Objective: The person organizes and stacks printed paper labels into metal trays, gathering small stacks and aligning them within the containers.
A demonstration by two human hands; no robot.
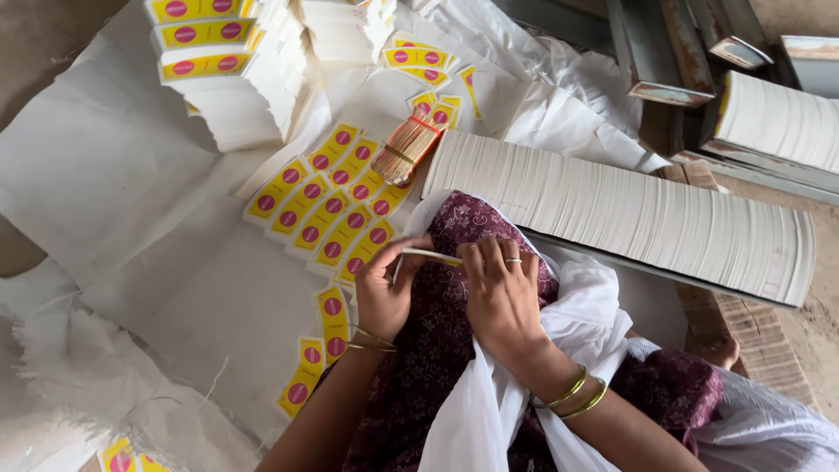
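Two hands fold a thin card strip over a maroon-clad knee.

The left hand point(382, 293) and right hand point(501, 297) pinch a slim white-edged strip point(430, 255), fingers closed narrow on its ends. Glossy yellow labels with pink dots point(325, 210) lie fanned on crumpled white cloth point(131, 201) covering the floor, beside a long ribbed stack of white cards point(629, 214) and a banded stick bundle point(404, 149).

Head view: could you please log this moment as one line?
left hand: pinches thin card stack | right hand: grips same stack | yellow labels on white sheet | bundled sticks beyond
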